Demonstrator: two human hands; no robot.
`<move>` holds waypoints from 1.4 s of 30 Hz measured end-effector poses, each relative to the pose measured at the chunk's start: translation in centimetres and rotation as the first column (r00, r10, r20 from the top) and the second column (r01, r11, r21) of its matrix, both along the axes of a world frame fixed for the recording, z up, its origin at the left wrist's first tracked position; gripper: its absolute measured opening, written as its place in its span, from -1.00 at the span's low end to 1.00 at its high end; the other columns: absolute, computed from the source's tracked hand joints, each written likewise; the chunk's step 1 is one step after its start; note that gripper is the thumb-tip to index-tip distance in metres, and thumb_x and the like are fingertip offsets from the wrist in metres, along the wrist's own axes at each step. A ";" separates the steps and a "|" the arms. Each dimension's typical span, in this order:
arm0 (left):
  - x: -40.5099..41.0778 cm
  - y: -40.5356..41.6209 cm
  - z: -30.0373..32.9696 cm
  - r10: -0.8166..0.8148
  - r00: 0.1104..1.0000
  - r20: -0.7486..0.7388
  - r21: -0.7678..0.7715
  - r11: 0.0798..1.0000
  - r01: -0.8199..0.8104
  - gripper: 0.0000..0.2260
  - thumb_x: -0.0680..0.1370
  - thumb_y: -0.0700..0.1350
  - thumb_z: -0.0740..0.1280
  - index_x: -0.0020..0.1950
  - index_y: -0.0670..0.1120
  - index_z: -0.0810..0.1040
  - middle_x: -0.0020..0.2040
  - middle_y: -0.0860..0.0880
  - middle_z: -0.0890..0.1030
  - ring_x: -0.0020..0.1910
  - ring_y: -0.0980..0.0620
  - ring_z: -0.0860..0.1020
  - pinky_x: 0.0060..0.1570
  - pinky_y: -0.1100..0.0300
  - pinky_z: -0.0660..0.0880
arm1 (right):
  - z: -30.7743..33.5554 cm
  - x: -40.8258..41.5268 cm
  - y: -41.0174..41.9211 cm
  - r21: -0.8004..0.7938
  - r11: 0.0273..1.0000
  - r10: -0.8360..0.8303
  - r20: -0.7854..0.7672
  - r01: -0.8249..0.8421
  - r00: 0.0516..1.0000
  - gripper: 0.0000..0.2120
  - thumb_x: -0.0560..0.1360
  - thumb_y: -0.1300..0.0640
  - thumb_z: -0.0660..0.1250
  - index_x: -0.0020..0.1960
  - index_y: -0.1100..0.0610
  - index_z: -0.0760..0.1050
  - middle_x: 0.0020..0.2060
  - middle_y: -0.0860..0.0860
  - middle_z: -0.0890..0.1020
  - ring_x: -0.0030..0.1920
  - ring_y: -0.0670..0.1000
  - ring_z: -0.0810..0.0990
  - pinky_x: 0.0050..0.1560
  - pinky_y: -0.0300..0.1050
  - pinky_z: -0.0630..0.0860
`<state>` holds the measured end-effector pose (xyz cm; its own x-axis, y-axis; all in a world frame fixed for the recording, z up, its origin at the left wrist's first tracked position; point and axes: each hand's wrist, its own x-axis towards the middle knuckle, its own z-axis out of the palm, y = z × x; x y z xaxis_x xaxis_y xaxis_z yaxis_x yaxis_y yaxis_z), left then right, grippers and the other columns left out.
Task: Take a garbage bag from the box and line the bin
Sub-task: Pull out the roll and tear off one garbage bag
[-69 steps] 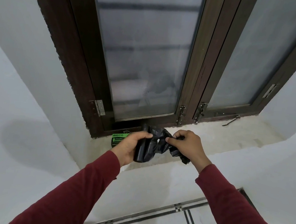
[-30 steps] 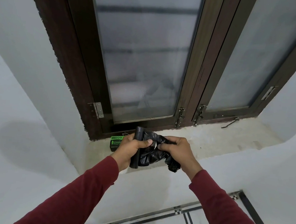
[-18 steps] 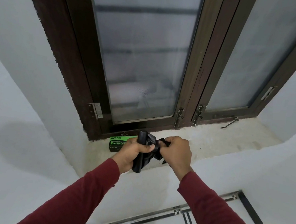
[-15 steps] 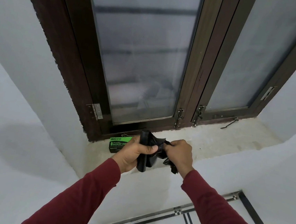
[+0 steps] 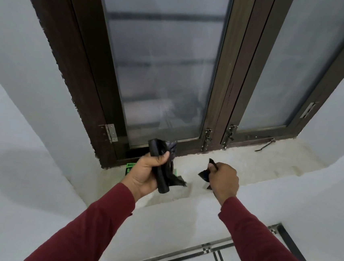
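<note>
My left hand (image 5: 147, 171) grips a black roll of garbage bags (image 5: 159, 167) upright above the window sill, with a loose torn end hanging from it. My right hand (image 5: 223, 180) is fisted round a separate crumpled black garbage bag (image 5: 204, 174), of which only small corners show. A gap of bare sill lies between the two hands. The green garbage bag box (image 5: 129, 166) lies on the sill behind my left hand, mostly hidden. No bin is in view.
A stone window sill (image 5: 248, 160) runs under a dark wooden window frame (image 5: 223, 93) with frosted panes, latches and a stay hook (image 5: 265, 146). White walls flank the recess. Tiled floor with dark stripes (image 5: 217, 259) shows below.
The two hands, close together on the black plastic before, have pulled apart. A bag has come away from the roll and is in my right hand; the roll stays in my left.
</note>
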<state>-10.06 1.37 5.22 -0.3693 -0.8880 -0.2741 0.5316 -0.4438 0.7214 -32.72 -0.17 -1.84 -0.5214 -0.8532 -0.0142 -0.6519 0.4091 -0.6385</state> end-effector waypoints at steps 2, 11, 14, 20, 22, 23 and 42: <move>0.5 -0.9 0.5 0.041 0.996 0.083 -0.001 0.999 -0.042 -0.81 0.38 -0.21 0.53 -0.05 -0.17 0.63 -0.24 -0.11 0.61 -0.21 -0.11 0.60 0.17 -0.21 0.55 | 0.2 -0.8 -0.1 0.027 0.999 -0.039 0.181 0.034 0.983 -0.69 0.61 -0.08 0.28 -0.09 0.14 0.61 -0.21 0.08 0.64 -0.15 0.19 0.67 -0.15 -0.09 0.52; -1.1 -2.0 -0.6 0.108 0.957 0.270 0.116 0.983 -0.143 -0.69 0.50 -0.16 0.52 0.23 -0.14 0.63 0.13 -0.22 0.71 0.04 -0.19 0.68 0.15 -0.20 0.61 | 2.1 -0.1 -3.2 0.068 0.976 0.148 0.480 -0.205 0.864 -0.60 0.41 0.27 0.20 0.16 0.07 0.62 0.17 0.18 0.55 -0.05 0.16 0.62 -0.14 -0.20 0.51; -1.4 -2.0 -0.4 0.111 0.947 0.302 0.125 0.980 -0.154 -0.71 0.50 -0.17 0.51 0.21 -0.15 0.63 0.07 -0.21 0.72 0.00 -0.18 0.68 0.09 -0.12 0.64 | 1.8 -0.5 -4.2 0.109 0.937 0.333 -0.001 -0.331 0.943 -0.51 0.46 0.31 0.27 0.29 -0.09 0.58 0.27 0.03 0.57 0.34 0.20 0.41 0.25 0.02 0.39; -1.1 -1.9 -0.4 0.132 0.902 0.412 0.084 0.980 -0.182 -0.71 0.46 -0.15 0.56 0.15 -0.12 0.65 -0.08 -0.06 0.76 -0.15 -0.01 0.71 -0.29 0.17 0.63 | 0.1 -1.8 -4.6 0.069 0.886 0.422 -0.526 -0.458 0.739 -0.78 0.45 0.24 0.43 0.01 -0.04 0.65 0.30 -0.02 0.58 0.36 0.14 0.29 0.31 0.24 0.23; -0.8 -1.9 -0.4 0.126 0.894 0.431 0.090 0.979 -0.181 -0.72 0.44 -0.13 0.58 0.12 -0.08 0.63 -0.01 -0.08 0.75 -0.18 0.03 0.70 -0.29 0.17 0.59 | -1.2 -2.3 -4.7 0.021 0.882 0.411 -0.520 -0.470 0.749 -0.78 0.45 0.20 0.47 0.00 -0.09 0.73 0.41 0.00 0.51 0.47 0.20 0.28 0.41 0.37 0.15; -0.8 -1.9 -0.3 0.126 0.886 0.447 0.099 0.977 -0.189 -0.74 0.44 -0.11 0.58 0.07 -0.04 0.62 -0.03 -0.06 0.74 -0.24 0.07 0.67 -0.31 0.20 0.54 | -1.6 -2.2 -4.5 -0.048 0.879 0.395 -0.484 -0.475 0.781 -0.75 0.45 0.21 0.48 0.02 -0.09 0.74 0.44 0.01 0.49 0.51 0.23 0.28 0.46 0.40 0.14; 0.3 -2.5 1.1 0.082 0.829 0.554 -0.008 0.996 -0.093 -0.87 0.57 -0.04 0.39 0.09 -0.02 0.56 0.07 -0.10 0.71 -0.12 -0.02 0.70 -0.23 0.12 0.56 | 5.1 3.0 0.8 -0.147 0.955 0.180 0.977 -0.256 0.112 -0.72 0.52 0.31 0.46 0.21 0.25 0.55 0.02 0.27 0.73 -0.11 0.20 0.76 -0.30 -0.20 0.68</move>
<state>-9.81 -1.16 6.36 -0.0718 -0.9019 -0.4260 0.0836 -0.4311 0.8984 -29.75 0.64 3.28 0.1738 -0.9058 -0.3864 0.4351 0.4226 -0.7950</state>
